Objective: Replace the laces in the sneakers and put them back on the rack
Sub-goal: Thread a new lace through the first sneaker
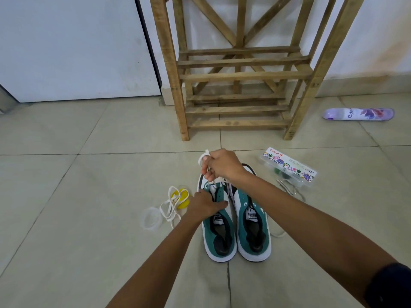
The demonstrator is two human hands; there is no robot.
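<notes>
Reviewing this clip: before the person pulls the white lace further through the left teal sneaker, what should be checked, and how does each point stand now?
1. Right hand pinches the white flat lace firmly: ok.
2. Left hand steadies the left teal-and-white sneaker at its eyelets: ok.
3. Lace threaded through the front eyelets: ok; whether it is even on both sides: cannot tell.
4. Right teal-and-white sneaker laced: not ok, eyelets look empty.
5. Spare white lace within reach on the tiled floor, beside the yellow lid: ok.
6. Slatted wooden shoe rack has free shelves: ok.
</notes>
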